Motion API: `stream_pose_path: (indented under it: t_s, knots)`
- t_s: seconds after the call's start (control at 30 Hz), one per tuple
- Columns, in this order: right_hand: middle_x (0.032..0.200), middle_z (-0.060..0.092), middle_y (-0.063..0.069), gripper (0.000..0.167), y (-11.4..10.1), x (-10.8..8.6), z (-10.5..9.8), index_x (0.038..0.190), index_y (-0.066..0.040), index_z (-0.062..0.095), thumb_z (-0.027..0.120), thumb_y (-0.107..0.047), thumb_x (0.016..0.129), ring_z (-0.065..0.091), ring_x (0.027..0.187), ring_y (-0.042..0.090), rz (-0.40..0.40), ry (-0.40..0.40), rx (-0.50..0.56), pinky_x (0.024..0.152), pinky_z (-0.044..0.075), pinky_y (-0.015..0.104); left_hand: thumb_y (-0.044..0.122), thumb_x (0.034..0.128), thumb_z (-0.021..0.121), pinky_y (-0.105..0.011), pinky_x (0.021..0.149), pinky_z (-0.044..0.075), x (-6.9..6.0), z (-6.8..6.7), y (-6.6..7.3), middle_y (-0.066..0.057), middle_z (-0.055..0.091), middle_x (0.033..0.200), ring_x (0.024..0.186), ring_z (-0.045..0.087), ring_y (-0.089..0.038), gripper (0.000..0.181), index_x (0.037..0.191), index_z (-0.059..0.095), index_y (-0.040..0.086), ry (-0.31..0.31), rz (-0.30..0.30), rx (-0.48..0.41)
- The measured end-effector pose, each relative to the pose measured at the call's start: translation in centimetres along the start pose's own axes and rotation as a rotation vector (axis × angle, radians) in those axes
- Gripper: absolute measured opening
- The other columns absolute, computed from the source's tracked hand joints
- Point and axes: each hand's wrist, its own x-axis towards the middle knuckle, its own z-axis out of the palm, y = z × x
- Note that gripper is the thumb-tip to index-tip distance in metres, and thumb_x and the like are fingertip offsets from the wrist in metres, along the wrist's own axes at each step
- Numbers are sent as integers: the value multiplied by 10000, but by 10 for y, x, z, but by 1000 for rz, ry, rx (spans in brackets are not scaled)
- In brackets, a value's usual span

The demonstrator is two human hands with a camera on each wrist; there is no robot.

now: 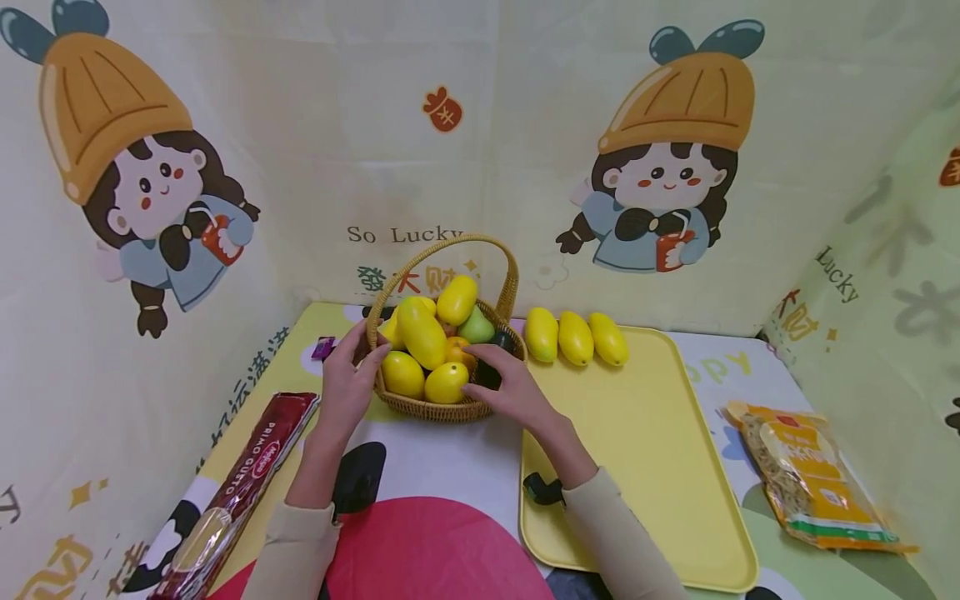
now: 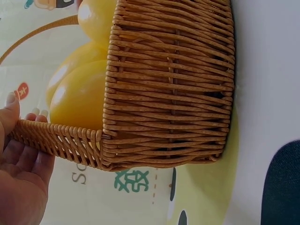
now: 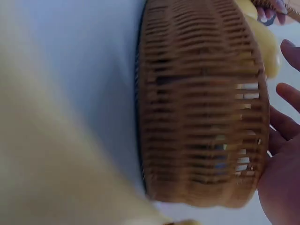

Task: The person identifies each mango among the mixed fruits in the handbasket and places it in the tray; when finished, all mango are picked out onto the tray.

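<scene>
A brown wicker basket [image 1: 438, 412] full of fruit stands at the back middle of the table, its arched handle [image 1: 465, 238] upright. Inside lie yellow mangoes [image 1: 422, 332], lemon-yellow round fruits [image 1: 446, 383], a green pear [image 1: 476, 325] and an orange-red fruit [image 1: 459, 352]. My left hand [image 1: 348, 383] grips the foot of the handle on the left, thumb on one side and fingers on the other in the left wrist view. At the right rim, my right hand [image 1: 510, 387] has its fingers spread over the fruit; nothing is pinched between them.
Right of the basket lies a yellow tray [image 1: 630, 467] with three mangoes [image 1: 577, 338] at its back edge. A yellow-orange food bag [image 1: 817, 475] lies far right. A long dark-red packet [image 1: 247, 483] and a small purple wrapper [image 1: 323, 348] lie left. Printed cloth walls surround the table.
</scene>
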Motion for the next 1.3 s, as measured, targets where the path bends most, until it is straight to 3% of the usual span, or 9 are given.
stream_pose_path:
  t_s: [0.27,0.5,0.67,0.9,1.03,1.3]
  knots:
    - [1341,615,-43,538,-21,9,14,1347,-232,593,768,-376,858,559,1220,158,30,-104,-105,1066,488,413,303,995,592,-413,1104,472,1,-1,0,-47,621,1188,1227,577,-188,475,1442,486,181,-1,6,-1]
    - [1346,609,-59,558,-24,10,14,1354,-277,580,782,-372,842,549,1229,164,74,-133,-149,1085,471,406,304,998,588,-419,1116,463,0,-1,1,-37,618,1197,1239,570,-173,457,1438,485,236,-2,0,-4]
    - [1320,625,-56,543,-20,10,12,1329,-249,599,796,-355,835,562,1203,141,61,-104,-87,1065,483,395,307,996,590,-355,1087,489,1,-1,0,-31,621,1182,1220,579,-162,446,1425,497,229,6,6,9]
    - [1343,606,-62,569,-13,9,9,1346,-227,587,799,-354,833,547,1219,141,95,-49,58,1087,474,418,278,999,589,-388,1106,473,0,-2,0,-56,620,1187,1206,580,-186,434,1420,504,211,1,-4,10]
    - [1363,594,-79,573,-10,8,5,1357,-221,586,793,-348,838,539,1253,136,100,-40,86,1101,463,418,294,995,592,-327,1087,488,-1,-1,-1,-45,619,1192,1202,581,-170,430,1411,508,225,2,-8,12]
    - [1364,568,-25,583,-8,5,-17,1397,-191,554,776,-282,866,582,1160,192,125,12,187,987,543,407,302,995,596,-226,1044,500,0,0,-1,-24,621,1196,1194,583,-149,442,1421,502,228,8,1,22]
